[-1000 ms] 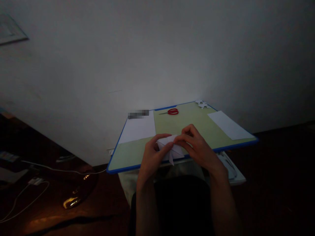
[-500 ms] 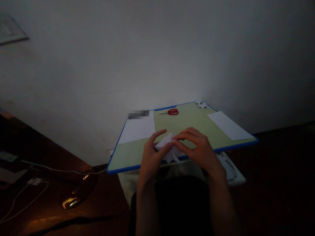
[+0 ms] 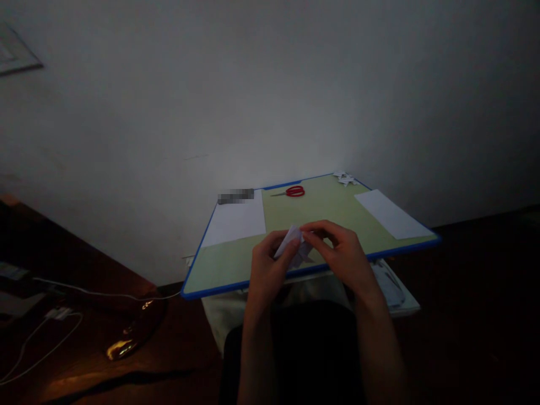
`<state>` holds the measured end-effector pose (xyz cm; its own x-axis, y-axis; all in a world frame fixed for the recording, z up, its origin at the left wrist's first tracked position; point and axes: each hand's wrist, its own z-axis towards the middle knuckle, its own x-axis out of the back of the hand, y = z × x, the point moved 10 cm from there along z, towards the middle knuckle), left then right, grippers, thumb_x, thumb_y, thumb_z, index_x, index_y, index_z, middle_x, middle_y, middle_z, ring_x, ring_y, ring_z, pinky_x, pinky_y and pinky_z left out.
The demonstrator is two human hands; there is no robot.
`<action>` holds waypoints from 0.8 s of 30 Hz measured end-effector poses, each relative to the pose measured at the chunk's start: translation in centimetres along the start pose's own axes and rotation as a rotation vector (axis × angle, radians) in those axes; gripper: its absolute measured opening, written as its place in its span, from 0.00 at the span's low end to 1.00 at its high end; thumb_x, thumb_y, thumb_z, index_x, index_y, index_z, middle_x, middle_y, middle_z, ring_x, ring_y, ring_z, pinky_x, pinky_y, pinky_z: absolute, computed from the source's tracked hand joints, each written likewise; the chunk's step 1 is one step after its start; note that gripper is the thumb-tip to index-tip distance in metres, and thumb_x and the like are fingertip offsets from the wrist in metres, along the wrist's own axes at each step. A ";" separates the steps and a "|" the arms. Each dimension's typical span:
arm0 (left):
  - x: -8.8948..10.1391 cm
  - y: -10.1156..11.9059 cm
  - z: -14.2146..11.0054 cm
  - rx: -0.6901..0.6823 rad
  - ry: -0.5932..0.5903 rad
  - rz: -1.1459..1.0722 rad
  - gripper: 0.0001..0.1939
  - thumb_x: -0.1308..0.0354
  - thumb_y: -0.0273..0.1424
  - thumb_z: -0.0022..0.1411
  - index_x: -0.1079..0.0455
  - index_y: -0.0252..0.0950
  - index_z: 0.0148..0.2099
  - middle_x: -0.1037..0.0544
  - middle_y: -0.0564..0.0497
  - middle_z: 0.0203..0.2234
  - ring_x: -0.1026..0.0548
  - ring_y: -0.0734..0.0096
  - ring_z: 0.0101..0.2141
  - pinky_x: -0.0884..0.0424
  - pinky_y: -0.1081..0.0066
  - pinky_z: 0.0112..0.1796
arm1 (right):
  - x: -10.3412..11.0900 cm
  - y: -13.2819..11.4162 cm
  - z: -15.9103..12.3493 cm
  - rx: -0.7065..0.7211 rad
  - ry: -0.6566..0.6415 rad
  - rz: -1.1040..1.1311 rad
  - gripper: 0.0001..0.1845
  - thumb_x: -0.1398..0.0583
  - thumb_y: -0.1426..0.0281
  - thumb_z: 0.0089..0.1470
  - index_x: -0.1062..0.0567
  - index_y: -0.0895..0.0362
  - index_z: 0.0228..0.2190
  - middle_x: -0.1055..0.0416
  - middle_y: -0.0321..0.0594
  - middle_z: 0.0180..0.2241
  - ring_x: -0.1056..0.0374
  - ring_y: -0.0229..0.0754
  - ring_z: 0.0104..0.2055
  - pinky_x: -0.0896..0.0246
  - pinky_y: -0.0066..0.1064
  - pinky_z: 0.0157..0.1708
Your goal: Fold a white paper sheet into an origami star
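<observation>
Between my hands, above the near edge of a green table with a blue rim (image 3: 219, 270), is a piece of folded white paper (image 3: 298, 254) with pointed flaps. My left hand (image 3: 270, 264) grips its left side, thumb in front and fingers behind. On the other side, my right hand (image 3: 337, 247) pinches the paper's upper right part between thumb and fingertips. The exact folds are partly hidden by the fingers and dim light.
Red-handled scissors (image 3: 294, 192) lie at the back of the table. White sheets rest at the left (image 3: 234, 222) and right (image 3: 394, 215). Small folded paper pieces (image 3: 346, 179) sit at the back right corner. A wall (image 3: 270, 101) rises behind. White cables (image 3: 80, 332) run at lower left.
My left hand has shifted slightly right, and its raised index finger has curled in behind the paper. The paper has turned and looks narrower. My right hand keeps its pinch.
</observation>
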<state>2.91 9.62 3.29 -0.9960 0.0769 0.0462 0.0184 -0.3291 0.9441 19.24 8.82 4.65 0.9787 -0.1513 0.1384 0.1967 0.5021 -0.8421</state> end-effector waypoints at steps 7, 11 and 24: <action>-0.3 -0.9 0.1 0.038 -0.040 -0.081 0.12 0.28 0.35 0.60 0.19 0.34 0.43 0.12 0.46 0.37 0.16 0.64 0.35 0.23 0.70 0.38 | -0.7 -1.2 0.0 0.149 -0.076 -0.094 0.06 0.38 0.71 0.67 0.19 0.52 0.40 0.21 0.39 0.39 0.25 0.43 0.42 0.32 0.36 0.44; -0.5 -1.1 0.2 0.053 -0.052 -0.135 0.14 0.26 0.34 0.58 0.18 0.34 0.45 0.12 0.45 0.38 0.15 0.62 0.37 0.21 0.68 0.41 | -0.8 -1.6 -0.1 0.209 -0.088 -0.130 0.07 0.37 0.73 0.67 0.18 0.51 0.41 0.22 0.39 0.39 0.26 0.44 0.44 0.31 0.37 0.46; -0.7 -2.0 -0.1 0.093 -0.117 -0.166 0.16 0.25 0.34 0.57 0.17 0.34 0.46 0.12 0.44 0.39 0.16 0.62 0.38 0.21 0.68 0.41 | -0.2 -0.5 0.1 0.078 -0.039 -0.011 0.05 0.33 0.71 0.61 0.15 0.52 0.37 0.17 0.38 0.38 0.23 0.44 0.40 0.29 0.36 0.43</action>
<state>3.58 10.18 1.36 -0.9691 0.2335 -0.0801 -0.1317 -0.2149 0.9677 19.00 8.66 5.03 0.9778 -0.1245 0.1687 0.2096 0.5653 -0.7978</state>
